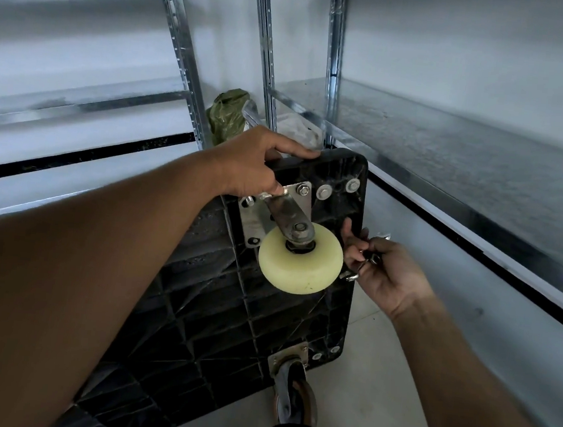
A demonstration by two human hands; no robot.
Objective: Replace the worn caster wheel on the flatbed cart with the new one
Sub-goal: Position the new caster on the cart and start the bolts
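The left hand (pixel 254 162) gripped the top edge of the upended flatbed cart (pixel 195 308), fingers curled over the rim. Its thumb pressed down at the upper corner of the caster's mounting plate (pixel 255 224). Just below that thumb the cream caster wheel (pixel 299 263) hung from its bracket, clean enough that it was probably the new one. Beside the wheel, at the cart's outer edge, the right hand (pixel 384 275) was closed loosely round small metal fasteners (pixel 370 256), pinching some between thumb and fingers. Whether they were nuts, washers or bolts could not be told.

The step looked like bolting the plate on. To do it well, the thumb should hold the plate flush with its holes lined up, while the right hand fed one fastener at a time. Every corner should be started by hand before any was tightened, since a nut (pixel 302 190) already sat just right of the thumb. Loose pieces in that palm could easily drop. Far below both grips, a rust-stained caster (pixel 293 400) sat on the cart's lower corner.
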